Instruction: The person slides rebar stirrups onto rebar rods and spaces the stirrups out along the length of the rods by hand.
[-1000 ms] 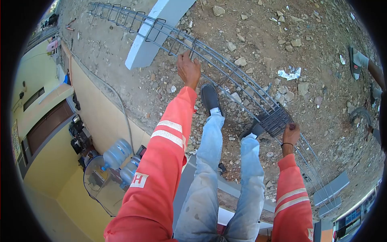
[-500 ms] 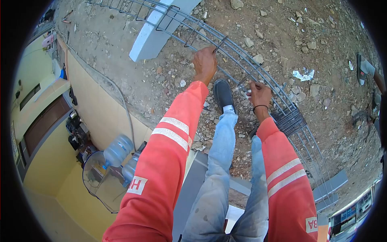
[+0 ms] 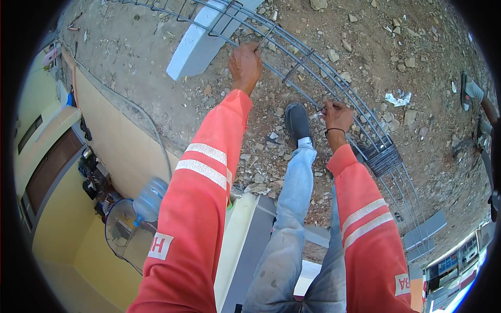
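Note:
A long rebar cage [image 3: 282, 43] of several steel bars runs across the ground ahead of me, with square stirrups around it. My left hand [image 3: 245, 65] is closed on a stirrup [image 3: 266, 38] at the cage's near side. Farther right, my right hand [image 3: 336, 116] pinches at another stirrup [image 3: 342, 93] beside the near bar; its fingertips partly hide the contact. Between my hands a stirrup [image 3: 298, 68] crosses the bars untouched. A tight bundle of stirrups [image 3: 385, 160] sits around the bars right of my right hand.
A pale block [image 3: 190, 55] supports the cage on the left; a grey block [image 3: 425, 232] lies under its right end. Stony ground surrounds my shoe [image 3: 297, 122]. A low wall [image 3: 122, 112] and water jug [image 3: 150, 198] are at left. Another person's foot [image 3: 472, 88] shows at far right.
My left hand has let go of one stirrup and moved left along the cage to another. My right hand stays near the same stirrup. The view has shifted slightly.

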A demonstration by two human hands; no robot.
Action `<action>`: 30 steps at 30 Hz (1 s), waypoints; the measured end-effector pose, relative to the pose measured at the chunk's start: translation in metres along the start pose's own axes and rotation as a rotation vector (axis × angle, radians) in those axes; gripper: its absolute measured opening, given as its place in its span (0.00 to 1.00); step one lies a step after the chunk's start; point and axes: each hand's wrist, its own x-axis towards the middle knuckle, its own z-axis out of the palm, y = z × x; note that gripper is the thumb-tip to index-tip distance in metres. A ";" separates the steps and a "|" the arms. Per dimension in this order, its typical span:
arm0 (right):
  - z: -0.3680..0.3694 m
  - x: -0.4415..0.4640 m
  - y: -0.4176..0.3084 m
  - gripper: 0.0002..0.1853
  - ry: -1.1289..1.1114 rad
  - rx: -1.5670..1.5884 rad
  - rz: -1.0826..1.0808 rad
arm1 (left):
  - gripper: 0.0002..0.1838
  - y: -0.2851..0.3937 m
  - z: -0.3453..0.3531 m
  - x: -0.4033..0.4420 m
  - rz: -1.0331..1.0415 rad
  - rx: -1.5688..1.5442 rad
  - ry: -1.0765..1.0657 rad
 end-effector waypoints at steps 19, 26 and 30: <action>-0.215 -0.049 0.122 0.16 0.354 -0.497 0.021 | 0.10 0.163 0.045 -0.201 0.095 -0.627 -0.574; -0.314 0.001 0.195 0.16 0.294 -0.547 0.019 | 0.12 0.262 0.135 -0.313 0.042 -0.439 -0.531; -0.323 0.022 0.183 0.14 -0.086 -0.661 -0.528 | 0.10 0.290 0.158 -0.334 -0.017 -0.330 -0.635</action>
